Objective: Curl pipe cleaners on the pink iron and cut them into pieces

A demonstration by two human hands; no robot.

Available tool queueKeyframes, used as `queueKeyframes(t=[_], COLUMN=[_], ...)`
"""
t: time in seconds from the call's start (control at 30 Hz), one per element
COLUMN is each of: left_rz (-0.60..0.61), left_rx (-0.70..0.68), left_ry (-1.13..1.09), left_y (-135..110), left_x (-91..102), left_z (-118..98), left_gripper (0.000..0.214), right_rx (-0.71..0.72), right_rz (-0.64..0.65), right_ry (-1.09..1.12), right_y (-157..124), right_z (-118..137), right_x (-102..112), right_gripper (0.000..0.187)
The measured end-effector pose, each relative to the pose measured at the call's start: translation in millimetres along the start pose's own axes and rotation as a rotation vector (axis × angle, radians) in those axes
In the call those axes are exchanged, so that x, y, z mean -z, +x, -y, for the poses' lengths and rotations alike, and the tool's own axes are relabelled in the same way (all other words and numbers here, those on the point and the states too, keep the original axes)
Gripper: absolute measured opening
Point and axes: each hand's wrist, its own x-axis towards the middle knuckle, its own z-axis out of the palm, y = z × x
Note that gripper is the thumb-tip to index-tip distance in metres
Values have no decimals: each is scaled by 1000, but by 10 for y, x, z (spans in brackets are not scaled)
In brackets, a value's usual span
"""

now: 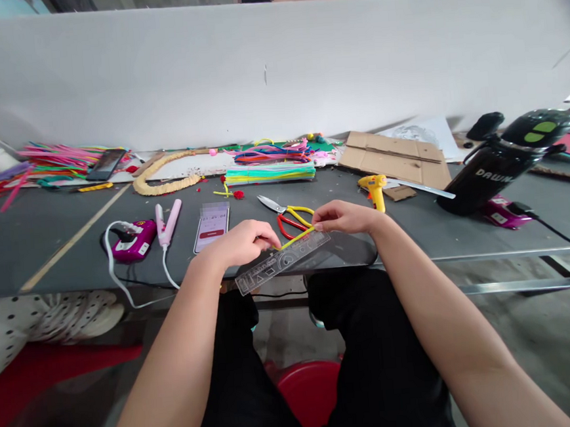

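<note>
Between my two hands stretches a yellow pipe cleaner, lying along the upper edge of a clear plastic ruler. My left hand is closed, its fingertips pinching the pipe cleaner's left end. At the other end, my right hand pinches it between thumb and fingers. The ruler slants up to the right, its left end jutting past the table's front edge. Just beyond my hands lie scissors with one red and one yellow handle, blades pointing away to the left.
Left of my hands are a phone, a pink hair straightener and a purple power socket. Pipe cleaner bundles line the back. A yellow glue gun, cardboard and a leaning black bottle stand to the right.
</note>
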Motion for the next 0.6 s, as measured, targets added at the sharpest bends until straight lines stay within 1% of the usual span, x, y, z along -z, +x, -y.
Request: queueKeyframes(t=[0.23,0.43,0.6], left_rz=[-16,-35,-63], left_rx=[55,164,143], left_ry=[28,-139,-146], left_y=[-80,-136,-138], left_x=[28,32,39], left_z=[-52,-40,-58], left_gripper=[31,31,24], right_rx=[-12,-26,-36], right_rz=[-34,-51,-50], right_ry=[2,13,34], right_y=[-23,-45,-53], right_z=[-46,-50,-32], right_x=[36,49,46], right_gripper=[32,32,32])
